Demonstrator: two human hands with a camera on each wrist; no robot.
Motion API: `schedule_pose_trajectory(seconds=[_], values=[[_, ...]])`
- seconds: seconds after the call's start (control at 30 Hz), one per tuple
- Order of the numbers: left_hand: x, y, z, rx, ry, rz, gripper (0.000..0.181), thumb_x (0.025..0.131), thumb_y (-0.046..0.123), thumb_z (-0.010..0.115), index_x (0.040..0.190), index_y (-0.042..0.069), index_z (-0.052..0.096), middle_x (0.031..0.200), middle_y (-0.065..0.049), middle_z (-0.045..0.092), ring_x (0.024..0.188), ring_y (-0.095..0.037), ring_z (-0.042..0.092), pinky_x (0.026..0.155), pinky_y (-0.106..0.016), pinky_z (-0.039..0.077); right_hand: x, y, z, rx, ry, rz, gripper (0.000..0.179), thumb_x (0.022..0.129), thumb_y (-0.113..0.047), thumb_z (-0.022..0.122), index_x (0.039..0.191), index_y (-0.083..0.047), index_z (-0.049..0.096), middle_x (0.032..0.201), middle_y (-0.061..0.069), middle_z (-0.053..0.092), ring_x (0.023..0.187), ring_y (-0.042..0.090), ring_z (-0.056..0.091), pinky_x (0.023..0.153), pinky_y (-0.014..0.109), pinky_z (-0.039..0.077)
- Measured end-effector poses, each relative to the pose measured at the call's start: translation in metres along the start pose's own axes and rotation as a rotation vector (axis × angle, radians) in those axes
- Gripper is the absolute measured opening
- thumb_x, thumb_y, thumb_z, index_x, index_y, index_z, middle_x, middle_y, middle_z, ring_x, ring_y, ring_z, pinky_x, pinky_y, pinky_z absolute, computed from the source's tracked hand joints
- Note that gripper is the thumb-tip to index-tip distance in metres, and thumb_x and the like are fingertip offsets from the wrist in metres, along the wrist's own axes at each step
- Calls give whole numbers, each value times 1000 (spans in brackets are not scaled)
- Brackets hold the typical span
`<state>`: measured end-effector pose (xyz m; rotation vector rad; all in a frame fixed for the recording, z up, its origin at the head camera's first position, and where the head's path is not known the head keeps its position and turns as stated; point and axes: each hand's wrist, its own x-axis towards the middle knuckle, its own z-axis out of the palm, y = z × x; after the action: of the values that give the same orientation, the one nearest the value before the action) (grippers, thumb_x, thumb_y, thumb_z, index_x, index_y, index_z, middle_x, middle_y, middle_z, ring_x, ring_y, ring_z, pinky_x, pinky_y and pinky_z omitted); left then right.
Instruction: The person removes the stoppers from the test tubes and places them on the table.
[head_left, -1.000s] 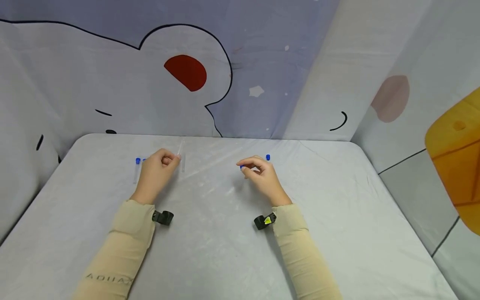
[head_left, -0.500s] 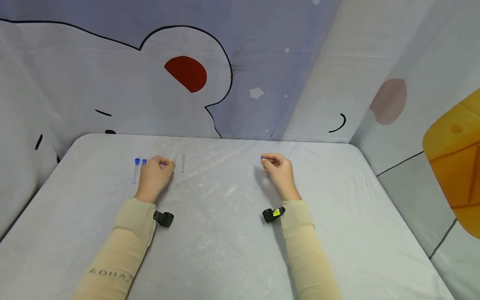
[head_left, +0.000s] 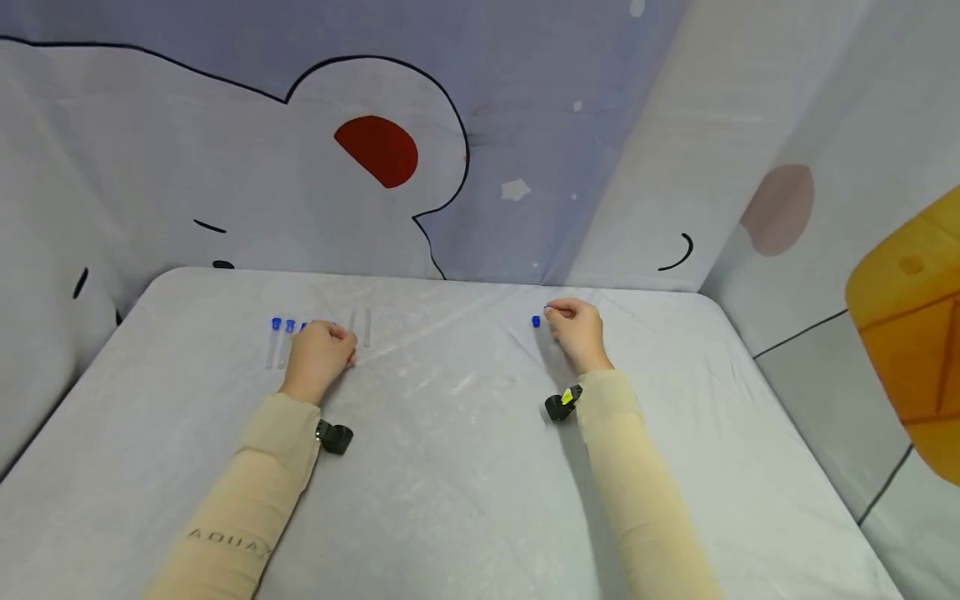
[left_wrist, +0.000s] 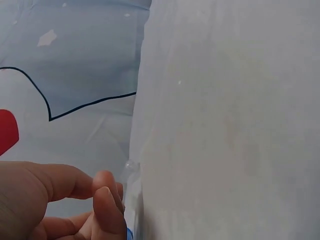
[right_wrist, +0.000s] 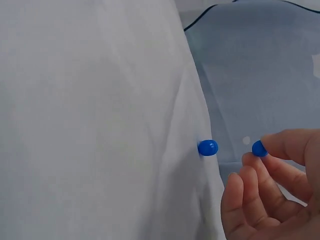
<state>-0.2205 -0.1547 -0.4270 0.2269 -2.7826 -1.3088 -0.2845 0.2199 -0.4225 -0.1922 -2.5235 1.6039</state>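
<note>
My left hand (head_left: 318, 354) has its fingers curled over the row of tubes at the table's back left. Clear tubes (head_left: 367, 327) lie beside its fingertips, uncapped at the visible end. I cannot tell whether the fingers pinch one. In the left wrist view, thumb and fingertips (left_wrist: 107, 200) meet right beside a clear tube end (left_wrist: 131, 165), with a sliver of blue cap (left_wrist: 130, 234) below. My right hand (head_left: 577, 333) pinches a small blue cap (right_wrist: 258, 148) between thumb and forefinger. Another blue cap (right_wrist: 208, 147) stands on the table just beside it.
Clear tubes with blue caps (head_left: 276, 323) lie left of my left hand, the row partly hidden by it. The white-covered table (head_left: 450, 467) ends at a printed cloth backdrop (head_left: 555, 167), and a cloth wall (head_left: 825, 350) stands at the right.
My left hand has lowered the uncapped tube onto the table beside the other uncapped one. The right hand has carried its cap rightward, to just beyond the cap on the table.
</note>
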Motion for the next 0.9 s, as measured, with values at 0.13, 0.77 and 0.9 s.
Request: schedule_pose_trajectory(seconds=[0.13, 0.77, 0.9], values=[[1, 2, 3, 11, -7, -5, 24, 97, 13, 52, 98, -5, 67, 65, -4, 68, 69, -23, 63, 72, -36, 49, 5, 6, 1, 44, 8, 82, 22, 95, -12, 68, 112, 2, 70, 94, 13, 70, 67, 15, 64, 60, 21, 56], [6, 2, 8, 21, -55, -42, 23, 96, 11, 55, 108, -8, 62, 70, -7, 70, 73, -22, 65, 77, -41, 51, 14, 11, 9, -235, 33, 117, 14, 94, -13, 69, 101, 0, 72, 87, 13, 70, 56, 12, 59, 52, 25, 49], [6, 3, 9, 13, -66, -48, 26, 96, 11, 55, 111, -9, 61, 73, -8, 70, 76, -25, 66, 81, -44, 52, 13, 10, 9, -265, 29, 97, 15, 95, -13, 68, 102, 0, 72, 90, 14, 71, 58, 13, 59, 53, 25, 49]])
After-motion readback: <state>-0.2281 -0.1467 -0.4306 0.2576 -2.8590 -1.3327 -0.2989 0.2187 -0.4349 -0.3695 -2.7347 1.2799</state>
